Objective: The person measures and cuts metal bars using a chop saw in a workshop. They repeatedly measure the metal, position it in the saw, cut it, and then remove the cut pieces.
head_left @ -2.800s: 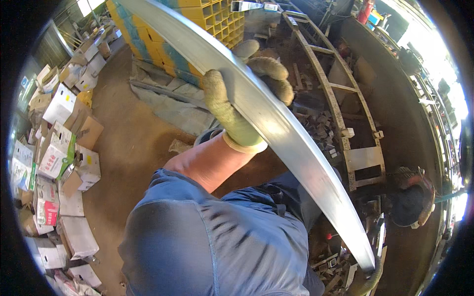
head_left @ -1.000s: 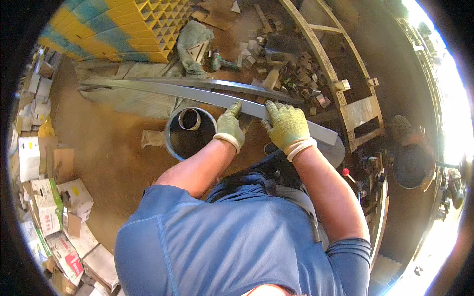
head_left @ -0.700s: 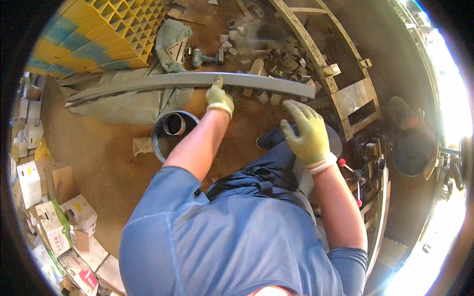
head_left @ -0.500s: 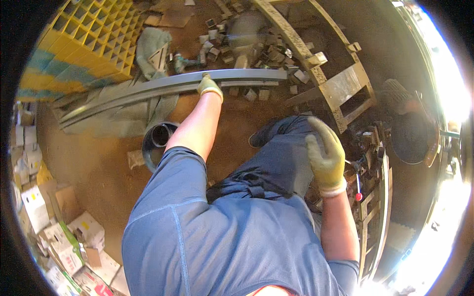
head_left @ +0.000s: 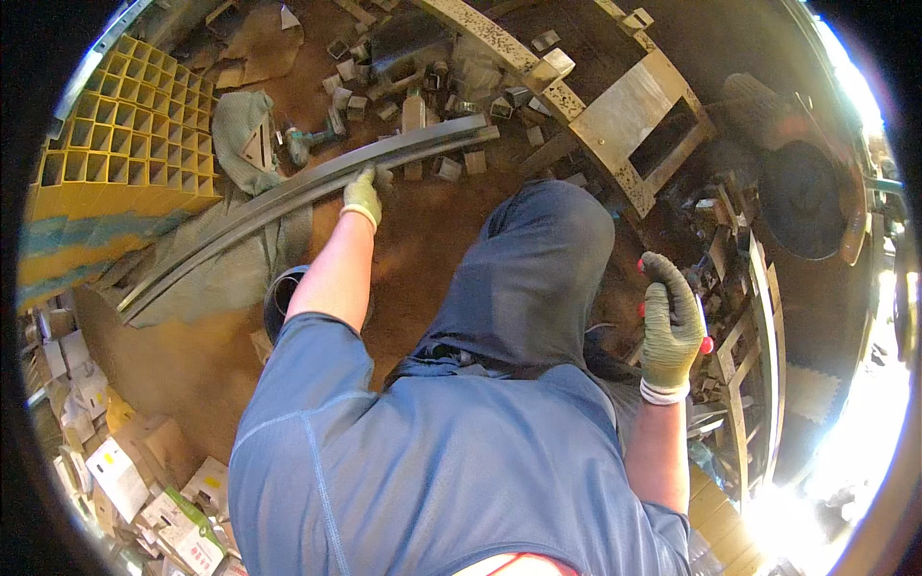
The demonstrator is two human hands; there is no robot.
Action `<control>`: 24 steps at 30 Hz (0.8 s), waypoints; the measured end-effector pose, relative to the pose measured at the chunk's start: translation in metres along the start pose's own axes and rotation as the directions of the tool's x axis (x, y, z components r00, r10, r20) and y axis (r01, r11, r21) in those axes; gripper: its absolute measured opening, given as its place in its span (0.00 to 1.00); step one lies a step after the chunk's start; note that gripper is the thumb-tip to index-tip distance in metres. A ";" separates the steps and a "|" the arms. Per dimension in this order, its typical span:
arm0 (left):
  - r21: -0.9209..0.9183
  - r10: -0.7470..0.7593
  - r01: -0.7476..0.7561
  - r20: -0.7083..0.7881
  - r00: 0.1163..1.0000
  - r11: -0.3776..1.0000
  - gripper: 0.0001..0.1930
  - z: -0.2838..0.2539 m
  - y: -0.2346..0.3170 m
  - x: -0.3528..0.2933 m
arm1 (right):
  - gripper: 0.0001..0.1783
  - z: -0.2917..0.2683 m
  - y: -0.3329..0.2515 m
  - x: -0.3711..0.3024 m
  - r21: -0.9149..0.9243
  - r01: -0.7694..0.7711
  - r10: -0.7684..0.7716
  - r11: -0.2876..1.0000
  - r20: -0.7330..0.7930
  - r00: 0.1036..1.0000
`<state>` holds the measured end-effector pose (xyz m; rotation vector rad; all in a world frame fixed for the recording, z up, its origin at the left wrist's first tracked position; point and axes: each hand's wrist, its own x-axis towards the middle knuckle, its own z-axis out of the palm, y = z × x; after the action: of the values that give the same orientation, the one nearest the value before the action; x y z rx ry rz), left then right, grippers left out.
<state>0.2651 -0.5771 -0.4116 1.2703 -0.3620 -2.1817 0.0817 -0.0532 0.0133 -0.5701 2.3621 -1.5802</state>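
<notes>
My left hand (head_left: pixel 363 197), in a pale work glove, is closed around the near edge of a long grey metal profile (head_left: pixel 307 182). The profile slants from the lower left to the upper middle, and its left part lies over a grey-green cloth (head_left: pixel 221 250). On the right, my gloved right hand (head_left: pixel 670 331) is raised, fingers partly bent with a gap beside the thumb. Red knobs (head_left: pixel 707 345) on thin rods show around this hand. One is close to its fingertips; whether they touch I cannot tell.
Stacked yellow square tubes (head_left: pixel 125 125) stand at the far left. A green power drill (head_left: pixel 305 142) lies beyond the profile, near scattered metal offcuts (head_left: pixel 447 168). A metal frame (head_left: pixel 615 120) stands at the far right. Cartons (head_left: pixel 120 480) crowd the lower left.
My right hand has moved right and slightly down, toward the red knobs. My left hand stays on the profile. The whole view has shifted, and my bent knee stands out more.
</notes>
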 end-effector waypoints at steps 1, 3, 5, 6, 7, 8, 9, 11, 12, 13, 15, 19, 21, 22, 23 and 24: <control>0.180 0.015 -0.018 0.016 1.000 0.983 0.11 0.021 -0.032 -0.017 | 0.19 -0.004 0.000 -0.006 -0.053 -0.023 0.022 0.998 -0.029 0.999; 0.449 0.022 -0.038 0.040 0.999 0.893 0.15 0.053 -0.067 -0.084 | 0.19 -0.011 0.002 -0.013 -0.107 0.030 -0.038 0.994 -0.068 0.997; 0.634 0.025 0.007 -0.042 0.999 0.774 0.22 0.044 -0.068 -0.102 | 0.19 -0.014 0.008 -0.015 -0.086 0.037 -0.043 0.996 -0.067 0.997; 0.782 0.134 -0.150 0.086 0.987 0.604 0.26 0.030 -0.070 -0.105 | 0.18 -0.016 0.009 -0.019 -0.066 0.008 -0.013 0.998 -0.072 0.997; 0.871 0.185 -0.231 0.165 0.969 0.433 0.26 0.028 -0.067 -0.102 | 0.18 -0.018 0.013 -0.021 -0.051 -0.017 0.013 0.999 -0.080 0.997; 0.922 0.217 -0.300 0.250 0.944 0.244 0.26 0.029 -0.064 -0.097 | 0.18 -0.021 0.018 -0.023 -0.065 -0.016 0.011 0.998 -0.085 0.996; 0.940 0.238 -0.296 0.253 0.938 0.168 0.27 0.034 -0.061 -0.088 | 0.18 -0.025 0.023 -0.024 -0.080 -0.016 0.008 0.997 -0.090 0.996; 0.958 0.249 -0.285 0.269 0.930 0.029 0.28 0.087 -0.056 -0.089 | 0.18 -0.032 0.027 -0.027 -0.098 -0.071 0.059 0.993 -0.116 0.992; 0.975 0.226 -0.220 0.218 0.950 -0.013 0.29 0.110 -0.053 -0.084 | 0.18 -0.035 0.030 -0.028 -0.094 -0.084 0.072 0.992 -0.124 0.990; 0.971 0.193 -0.241 0.238 0.952 -0.010 0.31 0.134 -0.054 -0.082 | 0.18 -0.038 0.036 -0.027 -0.091 -0.097 0.083 0.991 -0.139 0.987; 0.957 0.160 -0.286 0.290 0.944 -0.048 0.34 0.166 -0.058 -0.055 | 0.18 -0.039 0.037 -0.019 -0.136 -0.125 0.106 0.983 -0.139 0.985; 0.916 0.166 -0.325 0.368 0.915 -0.235 0.38 0.219 -0.081 0.022 | 0.21 -0.027 0.047 0.005 -0.139 -0.130 0.116 0.982 -0.110 0.987; 0.871 0.168 -0.302 0.389 0.906 -0.388 0.40 0.267 -0.107 0.030 | 0.23 -0.024 0.058 0.013 -0.222 -0.149 0.124 0.964 -0.121 0.985; 0.902 0.078 -0.243 0.288 0.954 -0.357 0.42 0.280 -0.111 0.047 | 0.24 -0.020 0.061 0.020 -0.211 -0.162 0.137 0.964 -0.130 0.982; 0.891 0.057 -0.203 0.246 0.968 -0.406 0.43 0.273 -0.116 0.076 | 0.23 -0.019 0.062 0.033 -0.329 -0.037 0.022 0.944 -0.051 0.998; 0.875 0.034 -0.167 0.205 0.978 -0.454 0.43 0.268 -0.123 0.102 | 0.23 -0.017 0.074 0.039 -0.267 -0.048 0.038 0.962 -0.045 0.998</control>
<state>-0.0458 -0.5559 -0.4081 1.5995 -2.9220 -1.0737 0.0259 -0.0314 -0.0474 -0.5402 2.6204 -1.2722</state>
